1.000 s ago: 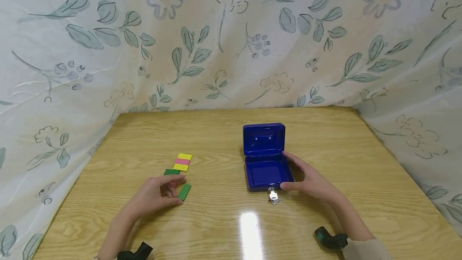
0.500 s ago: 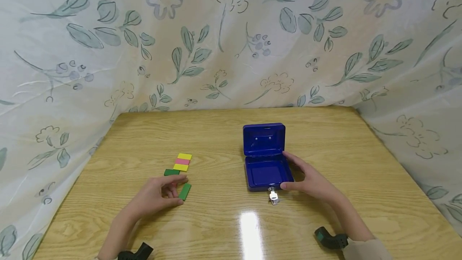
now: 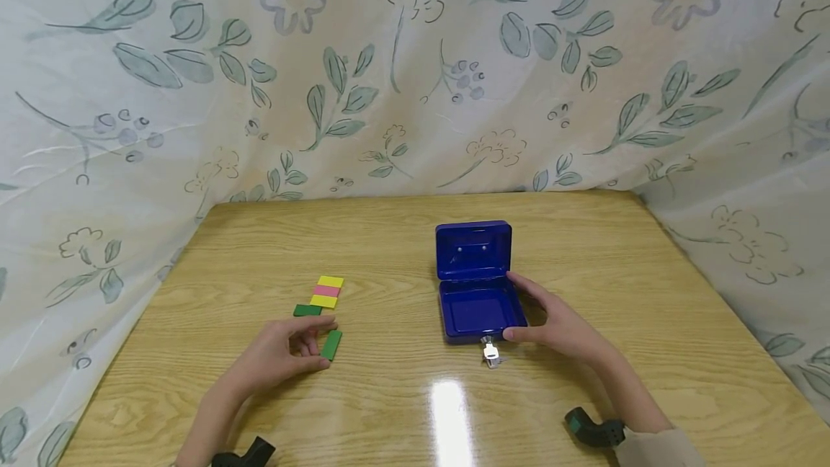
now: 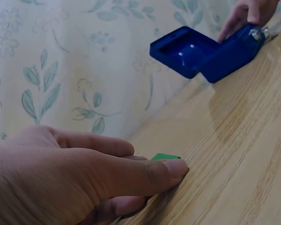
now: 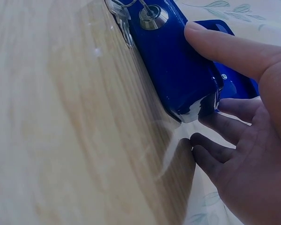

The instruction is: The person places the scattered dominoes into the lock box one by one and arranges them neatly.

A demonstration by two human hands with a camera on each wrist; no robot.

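Observation:
In the head view my left hand [image 3: 288,348] lies low over the table on the left. Its thumb tip meets the near end of a small green block [image 3: 331,345], while the index finger reaches past the far end; the other fingers curl underneath. That block [image 4: 165,156] shows partly behind the thumb in the left wrist view. My right hand [image 3: 560,323] holds the right side of a blue metal cash box [image 3: 483,308], thumb at the front corner and fingers toward the hinge. The lid [image 3: 474,251] stands up, and the tray inside is bare.
Keys [image 3: 491,354] hang from the lock at the box's front. Beyond my left hand lie a dark green block [image 3: 308,310] and a row of yellow and pink blocks [image 3: 327,292]. A floral cloth [image 3: 415,92] rises behind the wooden table [image 3: 389,416].

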